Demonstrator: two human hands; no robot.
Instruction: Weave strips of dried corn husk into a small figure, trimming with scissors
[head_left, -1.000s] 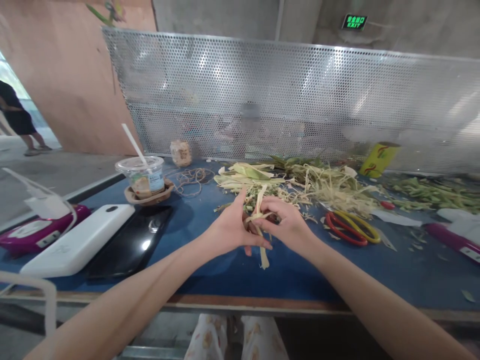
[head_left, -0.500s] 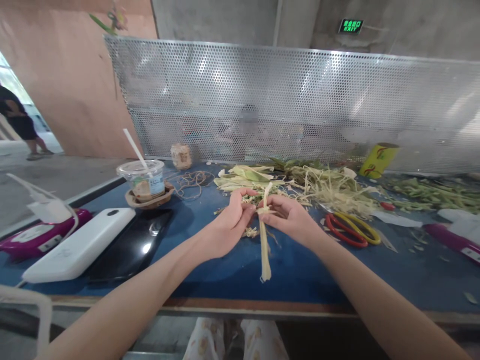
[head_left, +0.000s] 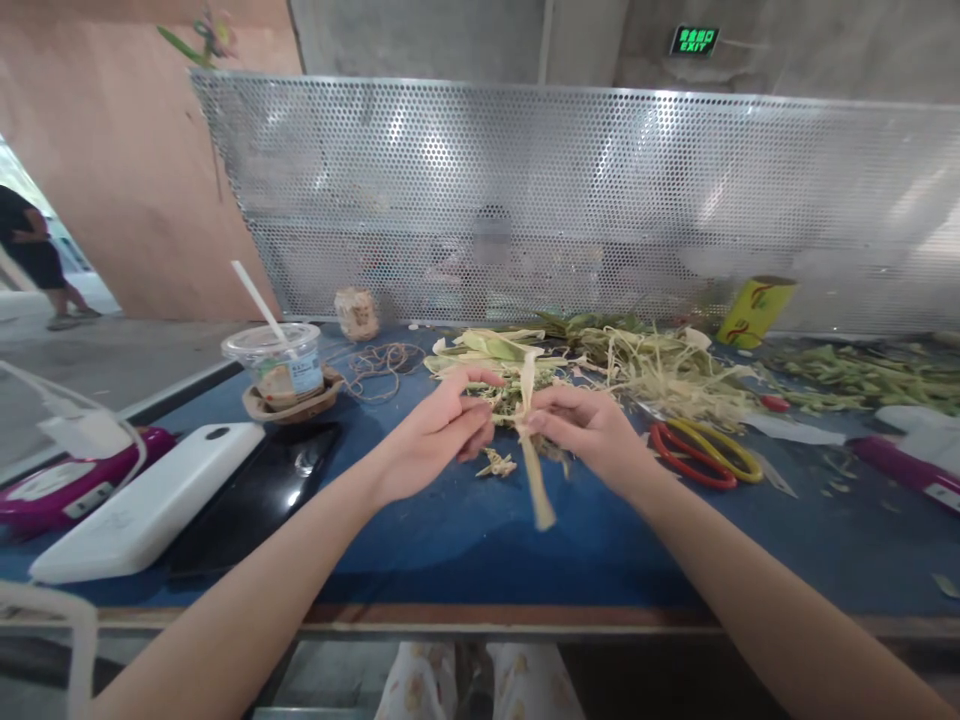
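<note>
My right hand [head_left: 581, 425]: thumb and fingers pinched on a pale husk strip [head_left: 534, 475].
Husk strip: between my hands, over the blue table [head_left: 465, 560], lower end hanging free.
My left hand [head_left: 446, 430]: fingers partly curled, just beside the husk strip; whether they grip anything, I cannot tell.
Scissors [head_left: 697, 453]: red and yellow handles, right of my hands.
Husk pile [head_left: 667, 375]: beyond the scissors.

Bare forearms [head_left: 277, 590]; white trousers [head_left: 536, 690], tan-patterned.
</note>
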